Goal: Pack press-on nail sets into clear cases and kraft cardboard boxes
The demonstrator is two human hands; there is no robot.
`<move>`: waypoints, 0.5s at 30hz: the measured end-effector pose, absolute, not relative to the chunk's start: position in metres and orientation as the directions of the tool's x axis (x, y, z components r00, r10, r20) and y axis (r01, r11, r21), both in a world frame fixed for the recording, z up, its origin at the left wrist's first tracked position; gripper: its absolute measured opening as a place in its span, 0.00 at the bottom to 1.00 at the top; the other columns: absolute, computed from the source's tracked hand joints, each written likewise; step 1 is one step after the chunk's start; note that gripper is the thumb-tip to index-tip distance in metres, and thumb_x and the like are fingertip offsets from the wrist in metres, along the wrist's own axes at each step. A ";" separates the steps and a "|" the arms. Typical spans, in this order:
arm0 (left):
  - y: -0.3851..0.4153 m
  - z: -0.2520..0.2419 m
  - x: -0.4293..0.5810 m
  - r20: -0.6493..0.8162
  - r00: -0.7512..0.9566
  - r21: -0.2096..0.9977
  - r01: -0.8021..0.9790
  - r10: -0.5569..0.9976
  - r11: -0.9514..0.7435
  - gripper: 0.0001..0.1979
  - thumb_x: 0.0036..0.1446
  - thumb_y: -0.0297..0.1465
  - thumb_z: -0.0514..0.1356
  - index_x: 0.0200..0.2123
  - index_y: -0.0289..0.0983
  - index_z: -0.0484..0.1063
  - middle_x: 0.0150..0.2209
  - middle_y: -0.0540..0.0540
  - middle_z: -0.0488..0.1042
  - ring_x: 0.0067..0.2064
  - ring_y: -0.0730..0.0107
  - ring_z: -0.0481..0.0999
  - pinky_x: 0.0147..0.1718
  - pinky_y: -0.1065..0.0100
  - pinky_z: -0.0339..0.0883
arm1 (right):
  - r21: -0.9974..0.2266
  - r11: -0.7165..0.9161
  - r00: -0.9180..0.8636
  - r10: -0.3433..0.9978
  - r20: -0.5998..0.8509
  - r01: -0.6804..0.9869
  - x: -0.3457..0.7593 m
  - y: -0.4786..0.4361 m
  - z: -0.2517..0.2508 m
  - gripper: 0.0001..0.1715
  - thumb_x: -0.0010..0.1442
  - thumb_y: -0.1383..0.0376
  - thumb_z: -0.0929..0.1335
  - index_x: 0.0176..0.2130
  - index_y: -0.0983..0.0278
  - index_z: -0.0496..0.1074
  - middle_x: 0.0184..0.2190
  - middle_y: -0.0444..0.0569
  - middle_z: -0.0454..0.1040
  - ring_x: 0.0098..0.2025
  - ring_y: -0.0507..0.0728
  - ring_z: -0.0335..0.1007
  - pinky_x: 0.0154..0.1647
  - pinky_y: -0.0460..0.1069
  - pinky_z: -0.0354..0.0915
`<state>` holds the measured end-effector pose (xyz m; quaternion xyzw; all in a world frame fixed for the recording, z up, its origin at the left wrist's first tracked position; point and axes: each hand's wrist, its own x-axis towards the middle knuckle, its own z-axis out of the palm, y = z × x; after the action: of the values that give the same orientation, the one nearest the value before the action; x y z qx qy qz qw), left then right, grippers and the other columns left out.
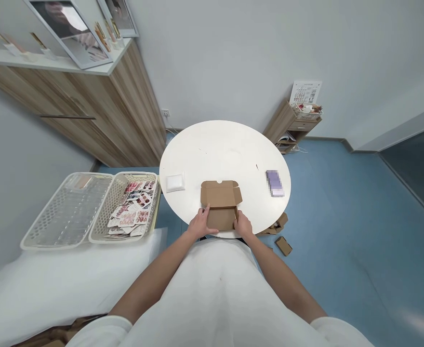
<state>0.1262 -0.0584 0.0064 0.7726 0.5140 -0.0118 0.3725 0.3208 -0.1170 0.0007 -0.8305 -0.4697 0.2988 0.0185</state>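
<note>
A small brown cardboard box (220, 196) lies at the near edge of the white table, its flapped lid folded back away from me. Its shallow tray shows a bare cardboard bottom. My left hand (198, 224) grips the tray's left side, thumb along the wall and a finger reaching over the near side. At the opposite end, my right hand (243, 224) is closed on the right wall. Some of the fingers are hidden behind the cardboard.
On the round white table (219, 144) are a white packet (175, 182) at left and a purple pixelated stack (274, 183) at right. A white basket (125, 236) of printed nail cards stands beside a clear-filled basket (67, 212). Cardboard boxes (283, 246) lie on the floor.
</note>
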 end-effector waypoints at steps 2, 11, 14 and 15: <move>-0.059 0.007 0.126 -0.403 0.472 0.566 0.802 0.784 -0.191 0.56 0.34 0.47 0.64 0.61 0.43 0.33 0.52 0.39 0.55 0.49 0.54 0.65 0.42 0.64 0.60 | -0.297 -0.563 0.387 0.785 -0.484 0.771 0.320 -0.117 0.001 0.14 0.55 0.67 0.57 0.43 0.60 0.59 0.37 0.51 0.70 0.37 0.59 0.67 0.30 0.49 0.56; -0.078 0.001 0.123 -0.332 0.421 0.681 0.726 0.844 -0.094 0.52 0.43 0.48 0.59 0.61 0.40 0.27 0.54 0.37 0.55 0.52 0.54 0.62 0.42 0.62 0.60 | -0.477 -0.555 0.347 0.818 -0.458 0.681 0.326 -0.136 0.005 0.30 0.57 0.52 0.55 0.55 0.63 0.51 0.41 0.51 0.70 0.41 0.57 0.67 0.37 0.50 0.61; -0.086 -0.005 0.121 -0.337 0.346 0.731 0.683 0.876 0.012 0.49 0.46 0.49 0.55 0.61 0.37 0.27 0.55 0.35 0.54 0.52 0.55 0.62 0.43 0.61 0.60 | -0.508 -0.542 0.347 0.833 -0.431 0.670 0.327 -0.146 0.006 0.33 0.58 0.51 0.53 0.58 0.64 0.48 0.43 0.52 0.68 0.40 0.57 0.68 0.37 0.50 0.62; -0.088 -0.007 0.121 -0.342 0.322 0.745 0.666 0.883 0.047 0.48 0.48 0.49 0.54 0.61 0.36 0.28 0.55 0.34 0.54 0.51 0.55 0.63 0.43 0.61 0.60 | -0.512 -0.536 0.343 0.837 -0.427 0.671 0.327 -0.148 0.007 0.33 0.58 0.51 0.53 0.58 0.63 0.47 0.43 0.53 0.68 0.39 0.57 0.68 0.37 0.51 0.63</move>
<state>0.1210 -0.0883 -0.0071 0.6796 0.5695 0.1218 0.4460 0.3269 -0.1484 0.0071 -0.8099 -0.4653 0.3348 0.1239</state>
